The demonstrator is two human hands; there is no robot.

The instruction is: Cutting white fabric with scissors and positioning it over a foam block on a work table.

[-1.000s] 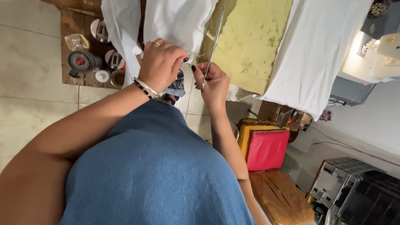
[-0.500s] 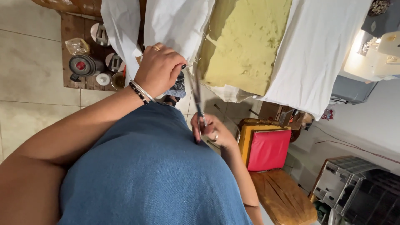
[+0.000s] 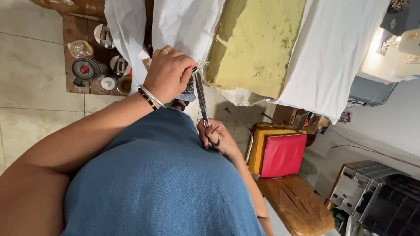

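The left hand [image 3: 168,74] is fisted on the hanging edge of the white cloth [image 3: 186,24], fingers clamped on it, apparently to keep it taut for the blades. The right hand [image 3: 216,137] holds the scissors [image 3: 201,98] by their handles, fingers closed through the loops; blades point up to the cloth edge beside the left hand, nearly together. Left wrist is bent, forearm reaching across the blue-clad body; right hand stays low, close to the belly. Yellow foam [image 3: 256,48] lies beside the cloth

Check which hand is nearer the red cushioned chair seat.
Right. The right hand, holding the metal scissors, sits just beside the red cushioned chair seat; the left hand grips white fabric farther away.
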